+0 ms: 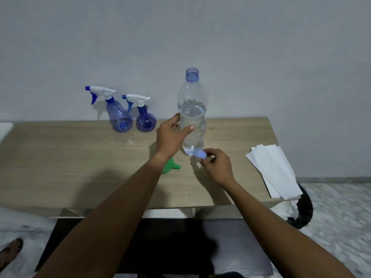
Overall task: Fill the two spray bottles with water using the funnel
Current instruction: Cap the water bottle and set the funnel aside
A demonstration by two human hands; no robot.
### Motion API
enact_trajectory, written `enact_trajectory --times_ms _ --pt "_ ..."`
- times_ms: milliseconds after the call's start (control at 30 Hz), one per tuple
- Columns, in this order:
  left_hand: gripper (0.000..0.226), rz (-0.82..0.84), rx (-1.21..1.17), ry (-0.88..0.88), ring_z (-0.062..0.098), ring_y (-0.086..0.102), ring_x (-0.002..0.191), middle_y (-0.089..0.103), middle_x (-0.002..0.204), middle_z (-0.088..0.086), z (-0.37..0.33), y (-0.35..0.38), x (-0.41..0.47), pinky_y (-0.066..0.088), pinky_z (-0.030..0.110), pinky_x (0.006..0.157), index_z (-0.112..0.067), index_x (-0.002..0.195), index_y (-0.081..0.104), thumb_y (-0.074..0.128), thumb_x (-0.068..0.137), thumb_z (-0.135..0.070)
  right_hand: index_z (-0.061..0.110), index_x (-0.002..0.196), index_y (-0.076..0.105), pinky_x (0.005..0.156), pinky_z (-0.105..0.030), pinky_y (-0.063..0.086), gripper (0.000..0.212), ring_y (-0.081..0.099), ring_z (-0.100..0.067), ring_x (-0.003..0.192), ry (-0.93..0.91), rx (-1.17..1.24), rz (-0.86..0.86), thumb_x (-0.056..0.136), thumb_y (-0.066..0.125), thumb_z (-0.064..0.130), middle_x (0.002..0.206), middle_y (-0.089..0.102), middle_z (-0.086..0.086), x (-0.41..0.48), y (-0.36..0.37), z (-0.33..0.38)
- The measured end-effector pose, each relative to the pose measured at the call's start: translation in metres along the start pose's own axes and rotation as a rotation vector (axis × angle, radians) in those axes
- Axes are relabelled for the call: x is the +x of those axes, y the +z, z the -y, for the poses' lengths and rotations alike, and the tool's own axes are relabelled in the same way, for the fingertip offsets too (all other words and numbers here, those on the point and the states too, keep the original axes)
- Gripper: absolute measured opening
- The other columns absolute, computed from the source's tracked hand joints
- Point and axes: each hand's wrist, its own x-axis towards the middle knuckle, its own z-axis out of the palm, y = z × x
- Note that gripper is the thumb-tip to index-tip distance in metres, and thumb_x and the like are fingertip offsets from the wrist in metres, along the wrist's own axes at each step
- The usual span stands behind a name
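Observation:
A clear water bottle (192, 109), uncapped and over half full, stands upright on the wooden table (80, 163). My left hand (170, 137) grips its lower body from the left. My right hand (215, 167) pinches the blue cap (201, 154) just beside the bottle's base. A green funnel (170, 167) lies on the table, partly hidden under my left forearm. Two blue spray bottles stand at the back by the wall with their trigger heads on: a taller one (118, 115) and a rounder one (145, 117).
A stack of white paper towels (275, 171) lies at the table's right edge, overhanging it. A dark bag or bin (301, 213) sits on the floor beyond that edge. A white object (5, 129) shows at the far left. A sandalled foot (11, 251) is at bottom left.

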Motion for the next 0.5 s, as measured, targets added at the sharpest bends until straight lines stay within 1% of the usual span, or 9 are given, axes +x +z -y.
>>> enact_trajectory --times_ms 67,133,200,267,333,400,467,500 --pt "0.058 0.029 -0.019 0.000 0.006 0.063 0.115 0.070 0.120 -0.012 -0.007 -0.005 0.004 0.051 0.034 0.102 -0.044 0.120 0.064 0.084 0.066 -0.046 0.024 0.107 0.076 0.072 -0.025 0.048 0.026 0.065 -0.016 0.076 -0.029 0.100 -0.077 0.083 0.077 0.033 0.100 0.073 0.011 0.009 -0.026 0.020" --pt "0.075 0.066 -0.048 0.006 0.006 0.061 0.118 0.065 0.130 -0.014 -0.016 -0.010 0.010 0.050 0.027 0.100 -0.038 0.133 0.058 0.088 0.064 -0.044 0.024 0.104 0.077 0.069 -0.024 0.050 0.022 0.067 -0.019 0.077 -0.094 0.176 -0.125 0.083 0.078 0.026 0.096 0.074 0.014 0.018 -0.054 0.048" --pt "0.090 0.071 -0.060 0.024 0.005 0.060 0.116 0.057 0.137 -0.015 -0.028 -0.015 0.014 0.050 0.018 0.092 -0.030 0.145 0.047 0.090 0.066 -0.037 0.027 0.102 0.077 0.072 -0.027 0.053 0.018 0.068 -0.021 0.081 -0.181 0.218 -0.139 0.083 0.078 0.027 0.095 0.075 0.015 0.028 -0.080 0.078" --pt "0.098 0.065 -0.062 0.052 0.007 0.056 0.118 0.051 0.144 -0.009 -0.042 -0.021 0.019 0.048 0.014 0.087 -0.024 0.151 0.038 0.090 0.068 -0.031 0.029 0.103 0.077 0.074 -0.027 0.054 0.018 0.068 -0.020 0.082 -0.266 0.224 -0.133 0.085 0.076 0.031 0.097 0.075 0.017 0.040 -0.101 0.109" --pt "0.099 0.081 -0.079 0.080 0.013 0.055 0.126 0.047 0.150 -0.005 -0.052 -0.025 0.024 0.049 0.022 0.095 -0.023 0.151 0.037 0.090 0.068 -0.030 0.030 0.105 0.076 0.072 -0.020 0.053 0.018 0.068 -0.016 0.082 -0.336 0.205 -0.103 0.088 0.075 0.033 0.100 0.075 0.018 0.053 -0.117 0.137" --pt "0.099 0.108 -0.086 0.098 0.016 0.053 0.131 0.046 0.151 -0.005 -0.063 -0.028 0.029 0.048 0.032 0.105 -0.023 0.150 0.040 0.091 0.066 -0.038 0.029 0.108 0.075 0.070 -0.013 0.050 0.019 0.067 -0.010 0.078 -0.387 0.164 -0.058 0.091 0.072 0.036 0.103 0.073 0.019 0.065 -0.129 0.161" --pt "0.095 0.148 -0.070 0.106 0.015 0.052 0.132 0.049 0.149 -0.009 -0.070 -0.030 0.035 0.046 0.037 0.109 -0.027 0.147 0.045 0.089 0.065 -0.045 0.026 0.112 0.074 0.072 -0.013 0.047 0.022 0.066 -0.003 0.080 -0.418 0.112 -0.014 0.094 0.069 0.037 0.105 0.072 0.018 0.075 -0.134 0.178" --pt "0.090 0.165 -0.066 0.110 0.015 0.052 0.132 0.050 0.148 -0.008 -0.073 -0.031 0.036 0.046 0.037 0.110 -0.028 0.146 0.047 0.088 0.068 -0.044 0.023 0.115 0.074 0.073 -0.014 0.046 0.025 0.066 0.000 0.084 -0.432 0.086 0.008 0.094 0.068 0.036 0.107 0.072 0.015 0.079 -0.135 0.184"
